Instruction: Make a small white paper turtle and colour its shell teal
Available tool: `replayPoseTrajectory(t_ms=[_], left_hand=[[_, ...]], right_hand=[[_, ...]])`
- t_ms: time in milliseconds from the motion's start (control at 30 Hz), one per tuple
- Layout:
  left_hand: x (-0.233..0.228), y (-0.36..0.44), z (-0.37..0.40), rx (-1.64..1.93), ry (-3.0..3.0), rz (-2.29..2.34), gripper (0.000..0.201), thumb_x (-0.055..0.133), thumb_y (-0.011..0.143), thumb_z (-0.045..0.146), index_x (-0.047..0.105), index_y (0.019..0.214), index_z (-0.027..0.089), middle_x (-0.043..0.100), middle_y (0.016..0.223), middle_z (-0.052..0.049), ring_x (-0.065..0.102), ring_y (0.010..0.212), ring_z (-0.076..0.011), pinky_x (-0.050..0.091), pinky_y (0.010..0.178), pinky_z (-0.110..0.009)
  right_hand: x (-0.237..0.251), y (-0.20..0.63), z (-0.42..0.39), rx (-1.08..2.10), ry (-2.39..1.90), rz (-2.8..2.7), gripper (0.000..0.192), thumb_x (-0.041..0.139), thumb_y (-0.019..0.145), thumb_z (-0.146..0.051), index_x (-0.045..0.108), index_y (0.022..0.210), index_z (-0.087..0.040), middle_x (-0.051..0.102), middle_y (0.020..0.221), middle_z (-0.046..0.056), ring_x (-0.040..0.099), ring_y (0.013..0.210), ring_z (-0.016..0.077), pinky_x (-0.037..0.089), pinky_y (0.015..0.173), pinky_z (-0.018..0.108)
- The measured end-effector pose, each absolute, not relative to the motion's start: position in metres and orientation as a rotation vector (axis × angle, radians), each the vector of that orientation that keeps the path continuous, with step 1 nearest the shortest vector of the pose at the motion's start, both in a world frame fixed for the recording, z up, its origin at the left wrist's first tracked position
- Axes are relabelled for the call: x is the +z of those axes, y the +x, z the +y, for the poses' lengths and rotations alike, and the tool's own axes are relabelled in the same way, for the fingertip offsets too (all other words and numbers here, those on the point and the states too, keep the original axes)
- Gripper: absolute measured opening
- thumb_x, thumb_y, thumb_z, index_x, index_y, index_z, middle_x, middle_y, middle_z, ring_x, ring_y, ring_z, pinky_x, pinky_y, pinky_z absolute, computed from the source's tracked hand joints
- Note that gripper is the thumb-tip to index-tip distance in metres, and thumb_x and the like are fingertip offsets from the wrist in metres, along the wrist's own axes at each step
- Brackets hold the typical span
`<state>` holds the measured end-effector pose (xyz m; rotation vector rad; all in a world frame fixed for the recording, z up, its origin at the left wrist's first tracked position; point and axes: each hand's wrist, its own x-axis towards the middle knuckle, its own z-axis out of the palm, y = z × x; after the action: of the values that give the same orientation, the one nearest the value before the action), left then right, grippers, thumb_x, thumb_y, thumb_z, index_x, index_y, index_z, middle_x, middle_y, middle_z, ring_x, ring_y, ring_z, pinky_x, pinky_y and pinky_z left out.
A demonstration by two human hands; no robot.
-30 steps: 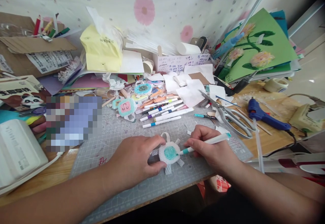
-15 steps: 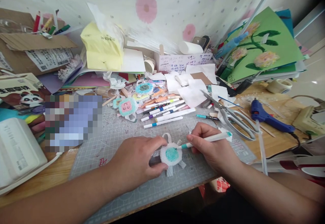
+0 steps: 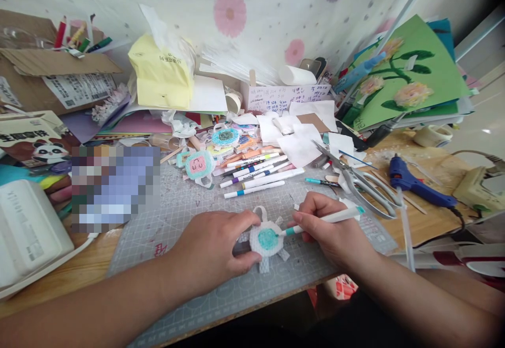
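Observation:
My left hand (image 3: 221, 240) pinches the left edge of a small white round craft piece (image 3: 257, 251) between thumb and fingers, against the grey cutting mat (image 3: 189, 306). The piece has a loop on top, short strips around its rim and a teal-coloured centre. In my right hand (image 3: 327, 227) is a white marker with a teal end (image 3: 339, 215), held like a pen. Its tip touches the right part of the teal centre. Beyond the hands lie several markers (image 3: 262, 175) and similar coloured pieces, one with a pink face (image 3: 196, 165).
Large scissors (image 3: 365, 187) and a blue glue gun (image 3: 422, 184) lie to the right. White paper pieces (image 3: 302, 145) are at the back. A white box-shaped device (image 3: 29, 232) with a cable stands left, near a cardboard box (image 3: 23, 82).
The marker's tip has shifted slightly down and right over the teal centre, with my right hand moving a little. My left hand keeps its hold on the craft piece.

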<state>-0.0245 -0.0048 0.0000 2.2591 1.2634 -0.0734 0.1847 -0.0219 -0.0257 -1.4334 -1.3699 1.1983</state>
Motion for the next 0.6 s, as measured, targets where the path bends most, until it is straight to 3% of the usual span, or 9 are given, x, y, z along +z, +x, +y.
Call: replayPoseTrajectory(t_ms=[267, 600], left_hand=[[-0.001, -0.025, -0.005, -0.063, 2.27, 1.267, 0.039, 0.059, 0.073, 0.044, 0.058, 0.109, 0.029, 0.068, 0.083, 0.0, 0.06, 0.07, -0.0193, 0.038, 0.061, -0.027], [-0.004, -0.027, -0.007, -0.03, 2.286, 1.259, 0.038, 0.057, 0.074, 0.046, 0.059, 0.106, 0.028, 0.066, 0.078, 0.0, 0.058, 0.067, -0.019, 0.037, 0.058, -0.027]], right_hand=[[-0.024, 0.182, -0.032, 1.32, -1.351, -1.366, 0.024, 0.062, 0.076, -0.027, 0.048, 0.057, -0.021, 0.053, 0.043, -0.006, 0.046, 0.044, 0.0098, 0.034, 0.045, 0.021], [-0.025, 0.169, -0.032, 1.237, -1.404, -1.434, 0.026, 0.064, 0.076, -0.035, 0.048, 0.06, -0.021, 0.056, 0.05, -0.004, 0.046, 0.047, 0.0101, 0.037, 0.046, 0.022]])
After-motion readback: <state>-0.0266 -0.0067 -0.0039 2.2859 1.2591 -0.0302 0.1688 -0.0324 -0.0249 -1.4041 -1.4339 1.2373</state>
